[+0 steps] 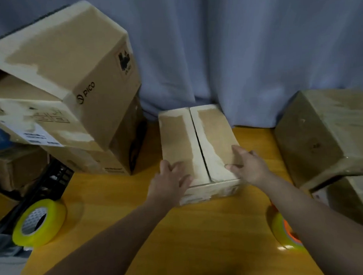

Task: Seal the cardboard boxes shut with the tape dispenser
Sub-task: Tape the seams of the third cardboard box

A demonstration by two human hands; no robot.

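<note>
Box (176, 141): small cardboard one, on the desk (190, 229) directly under both hands, long side running away from them.
Left hand (170, 183): fingers spread, laid flat on the near left corner of the top; nothing pinched.
Right hand (247, 166): fingers spread too, pressed flat on the near right part of the top, just across the seam from the left hand.
Reason for the hold: likely to keep the two flaps (215, 136) down and level, and to stop the box sliding, before any tape goes on.
Seam (200, 145): dark open line between the flaps, running from between the hands to the far edge; no fresh tape across it, so not yet sealed.
Surface: brown card with pale torn strips along the seam and far edge, seemingly where old tape was peeled off.
Tape dispenser (286, 232): orange and yellow, on the desk under the right forearm (315, 219), mostly hidden by it; within easy reach, probably for the next step.
Roll of tape (39, 222): yellow, on edge, well left of the left forearm (118, 232).
Stacked boxes (67, 65): large, leaning, beyond and left of the left hand.
Wrapped box (320, 136): right of the right hand, apart from the small one.
</note>
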